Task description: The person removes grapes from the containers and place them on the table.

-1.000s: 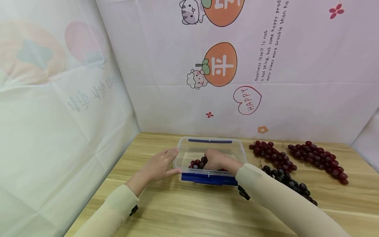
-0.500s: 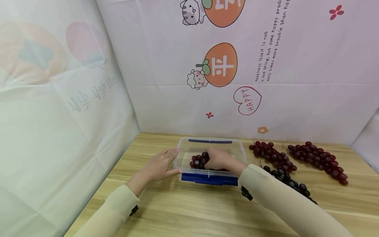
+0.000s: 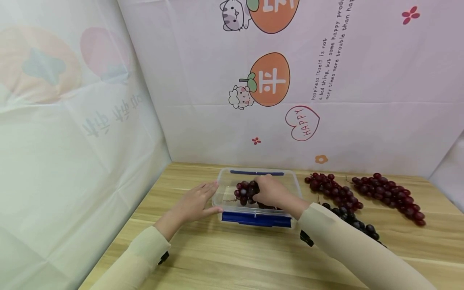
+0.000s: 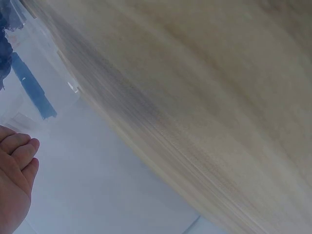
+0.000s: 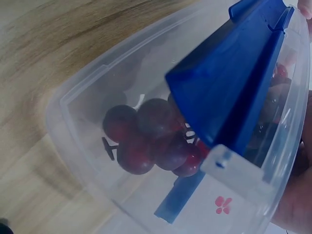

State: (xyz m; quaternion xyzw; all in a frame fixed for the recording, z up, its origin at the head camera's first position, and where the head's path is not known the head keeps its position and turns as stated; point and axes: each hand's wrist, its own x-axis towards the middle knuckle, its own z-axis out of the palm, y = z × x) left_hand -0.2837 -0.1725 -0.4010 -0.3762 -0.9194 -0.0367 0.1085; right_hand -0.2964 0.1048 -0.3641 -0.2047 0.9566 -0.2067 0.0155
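Note:
A clear plastic box [image 3: 291,172] with blue latches stands open on the table. Inside it, my right hand [image 3: 272,191] grips a bunch of dark red grapes [image 3: 244,191], whose thin stem points left. Through the box wall, the right wrist view shows several grapes [image 5: 139,141] behind the folded-down blue latch [image 5: 229,73]. My right fingertips are hidden behind the fruit. At the box's left end rests my left hand [image 3: 193,203], fingers straight along the rim and thumb at the front corner. Only part of that left hand [image 4: 14,173] enters the left wrist view.
To the right of the box lie two bunches of red grapes, a nearer one [image 3: 334,190] and a farther one [image 3: 391,195]. A black grape bunch [image 3: 351,220] lies in front of them, partly behind the right sleeve [image 3: 355,241]. A printed cloth [image 3: 203,133] hangs behind the table.
My right hand has moved up and slightly right inside the box, drawing the grapes along; their stem now shows at the left. My left hand has stayed put.

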